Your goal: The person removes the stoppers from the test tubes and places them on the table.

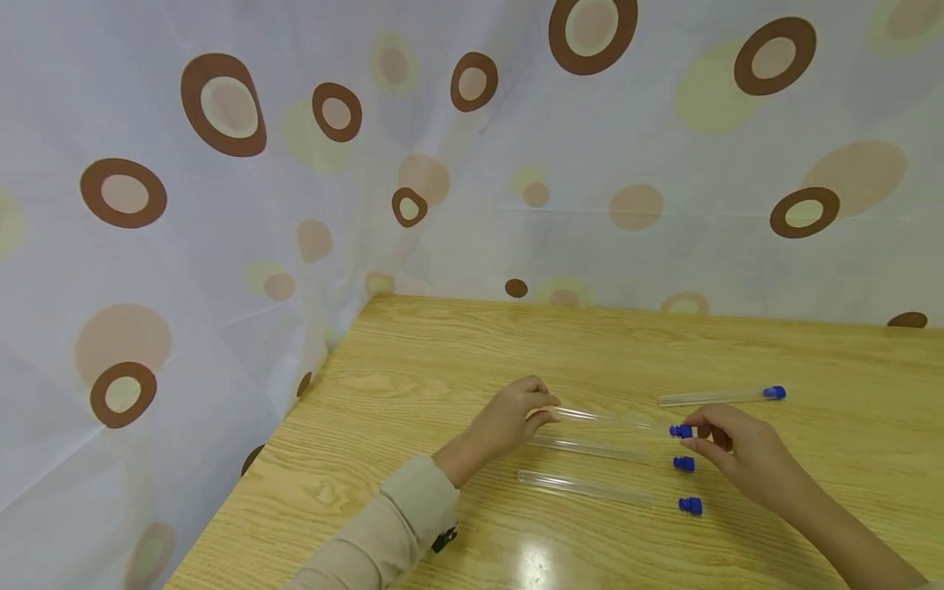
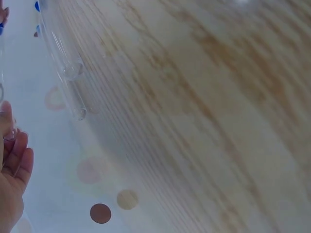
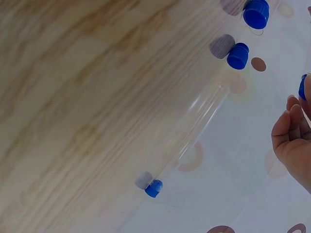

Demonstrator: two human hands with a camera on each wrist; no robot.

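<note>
In the head view my left hand [image 1: 509, 426] pinches one end of a clear test tube [image 1: 608, 419], held a little above the table. Level with the tube's other end, my right hand [image 1: 752, 459] pinches a blue cap [image 1: 679, 431] between thumb and fingers. Whether cap and tube touch, I cannot tell. Nearer to me lie two more clear test tubes, a middle tube [image 1: 590, 448] and a front tube [image 1: 586, 487]. Right of them lie a loose blue cap [image 1: 684, 465] and another cap [image 1: 690, 506]. The right wrist view shows the right hand [image 3: 297, 138] at its edge.
Behind the right hand lies a test tube [image 1: 711, 398] with a blue cap fitted on its right end. The wooden table [image 1: 428, 352] meets a white curtain [image 1: 472, 254] with brown circles at its back and left edges.
</note>
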